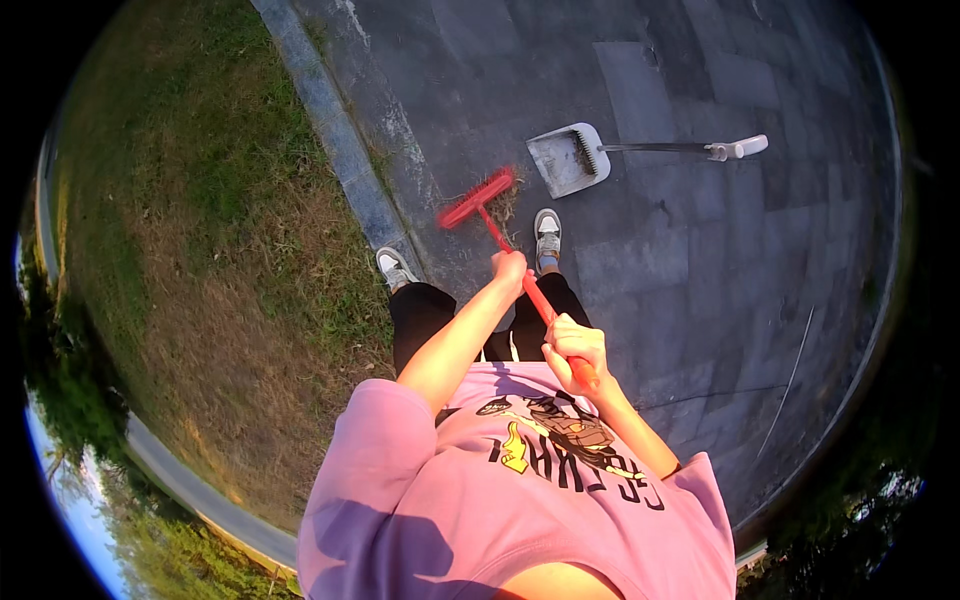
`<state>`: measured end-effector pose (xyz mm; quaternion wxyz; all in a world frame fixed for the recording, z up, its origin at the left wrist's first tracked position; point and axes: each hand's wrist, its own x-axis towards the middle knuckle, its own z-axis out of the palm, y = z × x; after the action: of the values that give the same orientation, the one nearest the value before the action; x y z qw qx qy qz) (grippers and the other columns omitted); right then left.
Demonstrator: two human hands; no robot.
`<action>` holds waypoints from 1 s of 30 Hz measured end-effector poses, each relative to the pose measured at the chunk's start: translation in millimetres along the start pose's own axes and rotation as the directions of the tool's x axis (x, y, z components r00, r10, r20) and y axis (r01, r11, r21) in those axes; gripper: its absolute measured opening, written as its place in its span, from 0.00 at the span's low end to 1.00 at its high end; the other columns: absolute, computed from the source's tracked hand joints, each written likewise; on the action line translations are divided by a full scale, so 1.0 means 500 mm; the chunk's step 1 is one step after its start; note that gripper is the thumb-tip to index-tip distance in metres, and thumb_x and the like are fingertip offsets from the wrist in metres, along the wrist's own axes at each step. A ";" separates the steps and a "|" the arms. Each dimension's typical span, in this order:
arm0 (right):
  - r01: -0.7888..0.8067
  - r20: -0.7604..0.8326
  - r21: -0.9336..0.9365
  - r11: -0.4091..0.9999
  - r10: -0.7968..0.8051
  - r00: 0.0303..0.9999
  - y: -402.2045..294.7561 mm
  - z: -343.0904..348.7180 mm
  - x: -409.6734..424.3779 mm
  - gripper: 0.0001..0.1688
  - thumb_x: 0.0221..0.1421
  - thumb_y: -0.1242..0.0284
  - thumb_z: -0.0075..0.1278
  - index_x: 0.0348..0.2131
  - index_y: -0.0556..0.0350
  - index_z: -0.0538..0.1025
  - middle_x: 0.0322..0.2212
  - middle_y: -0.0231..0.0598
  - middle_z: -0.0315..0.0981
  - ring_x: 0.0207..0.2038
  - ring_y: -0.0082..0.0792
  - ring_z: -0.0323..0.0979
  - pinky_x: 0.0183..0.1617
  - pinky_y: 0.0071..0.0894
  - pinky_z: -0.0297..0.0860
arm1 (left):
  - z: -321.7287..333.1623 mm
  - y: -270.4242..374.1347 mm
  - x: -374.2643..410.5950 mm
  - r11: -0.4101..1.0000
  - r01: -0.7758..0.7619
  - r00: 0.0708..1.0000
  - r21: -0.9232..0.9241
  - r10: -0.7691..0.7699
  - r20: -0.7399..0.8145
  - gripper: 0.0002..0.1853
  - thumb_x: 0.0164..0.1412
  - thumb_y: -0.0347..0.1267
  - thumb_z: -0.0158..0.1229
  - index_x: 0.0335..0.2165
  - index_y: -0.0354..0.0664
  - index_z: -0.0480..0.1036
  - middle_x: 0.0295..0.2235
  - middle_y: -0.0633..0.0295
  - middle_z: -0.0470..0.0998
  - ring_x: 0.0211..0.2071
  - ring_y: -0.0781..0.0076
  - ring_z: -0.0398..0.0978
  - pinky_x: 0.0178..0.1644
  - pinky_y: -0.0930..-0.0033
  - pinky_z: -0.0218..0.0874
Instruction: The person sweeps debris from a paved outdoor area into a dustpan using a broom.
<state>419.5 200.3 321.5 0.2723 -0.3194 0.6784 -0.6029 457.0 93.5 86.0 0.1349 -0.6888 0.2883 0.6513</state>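
Both my hands are wrapped around the handle of a red broom (pixel 541 300). My left hand (pixel 510 270) grips it lower down, closer to the head. Near the top end, in front of my shirt, my right hand (pixel 576 346) is closed around it. The bristled broom head (pixel 476 199) is slightly blurred and sits low over the paving, ahead of my feet. Dry grass clippings (pixel 507 204) lie beside and under it. To the right of the head, a white long-handled dustpan (pixel 574 159) rests on the paving, its mouth towards the broom and some debris inside.
A stone kerb (pixel 341 135) divides the dark paving (pixel 697 255) on the right from a patchy lawn (pixel 225 225) on the left. My left shoe (pixel 394 266) is at the kerb; my right shoe (pixel 548 231) stands on the paving near the dustpan. The dustpan's handle (pixel 675 147) extends right.
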 end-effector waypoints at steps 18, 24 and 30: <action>0.020 -0.038 -0.088 0.996 -0.024 0.999 0.058 0.035 0.014 0.14 0.34 0.89 0.51 0.12 0.60 0.62 0.13 0.42 0.59 0.20 0.42 0.65 0.32 0.34 0.65 | 0.031 0.053 0.068 0.995 -0.091 0.996 0.037 0.090 0.026 0.03 0.52 0.21 0.47 0.26 0.34 0.69 0.18 0.59 0.68 0.12 0.68 0.67 0.13 0.62 0.63; 0.131 0.039 -0.032 0.991 -0.129 0.991 0.008 0.043 0.060 0.15 0.33 0.91 0.52 0.14 0.59 0.62 0.16 0.39 0.61 0.22 0.42 0.66 0.34 0.35 0.66 | -0.030 0.161 0.001 0.971 -0.151 0.984 -0.186 0.166 0.065 0.08 0.55 0.23 0.46 0.36 0.38 0.67 0.21 0.60 0.67 0.11 0.68 0.65 0.12 0.62 0.61; 0.254 -0.055 -0.012 0.967 -0.254 0.966 0.067 0.144 0.217 0.15 0.39 0.89 0.55 0.16 0.59 0.63 0.18 0.38 0.62 0.24 0.41 0.67 0.40 0.38 0.68 | -0.085 0.358 -0.004 0.897 -0.034 0.966 -0.440 0.142 0.216 0.12 0.61 0.32 0.51 0.42 0.40 0.63 0.23 0.62 0.69 0.20 0.73 0.69 0.20 0.70 0.64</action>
<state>400.1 73.8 281.2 0.1729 -0.3873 0.6407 -0.6401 389.4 -72.8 126.9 -0.0169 -0.6027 0.1490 0.7837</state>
